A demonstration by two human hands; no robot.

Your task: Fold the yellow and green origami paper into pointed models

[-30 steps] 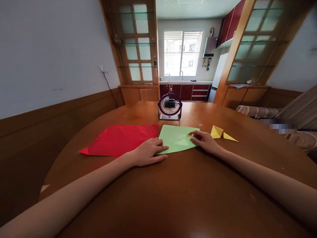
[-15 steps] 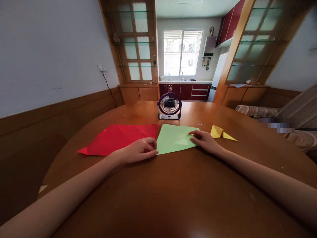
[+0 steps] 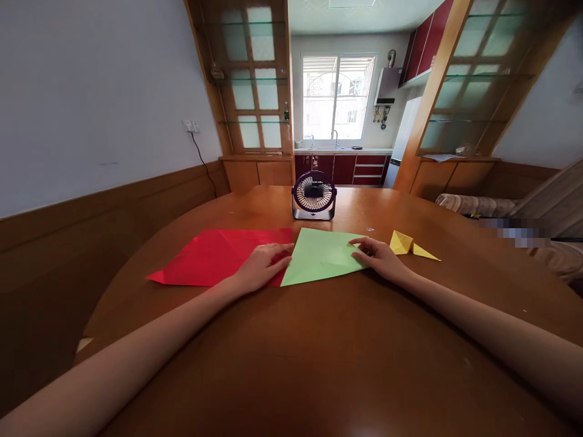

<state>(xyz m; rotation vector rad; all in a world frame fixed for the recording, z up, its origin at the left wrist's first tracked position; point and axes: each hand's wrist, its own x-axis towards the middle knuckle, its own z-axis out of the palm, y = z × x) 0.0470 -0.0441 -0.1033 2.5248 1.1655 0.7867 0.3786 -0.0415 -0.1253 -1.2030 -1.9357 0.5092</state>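
Observation:
A sheet of light green paper (image 3: 319, 255) lies on the table in front of me, with faint creases across it. My left hand (image 3: 264, 264) rests over the red paper (image 3: 214, 255), its fingers stretched out toward the green sheet's left edge. At the green sheet's right side, my right hand (image 3: 376, 258) lies on the paper, thumb and fingers apart. Close to that hand, on its right, sits a folded yellow paper piece (image 3: 403, 244) with a long pointed end. My left hand covers part of the red paper.
A small purple desk fan (image 3: 314, 194) stands behind the green sheet on the brown wooden table (image 3: 291, 364). Wooden cabinets (image 3: 255, 173) and a kitchen window (image 3: 337, 97) are farther back. A wall socket with a black cord (image 3: 191, 126) is on the left.
My left hand has moved up from the green sheet's lower left corner, and its fingers have straightened. That corner now shows uncovered. My right hand stays about where it was.

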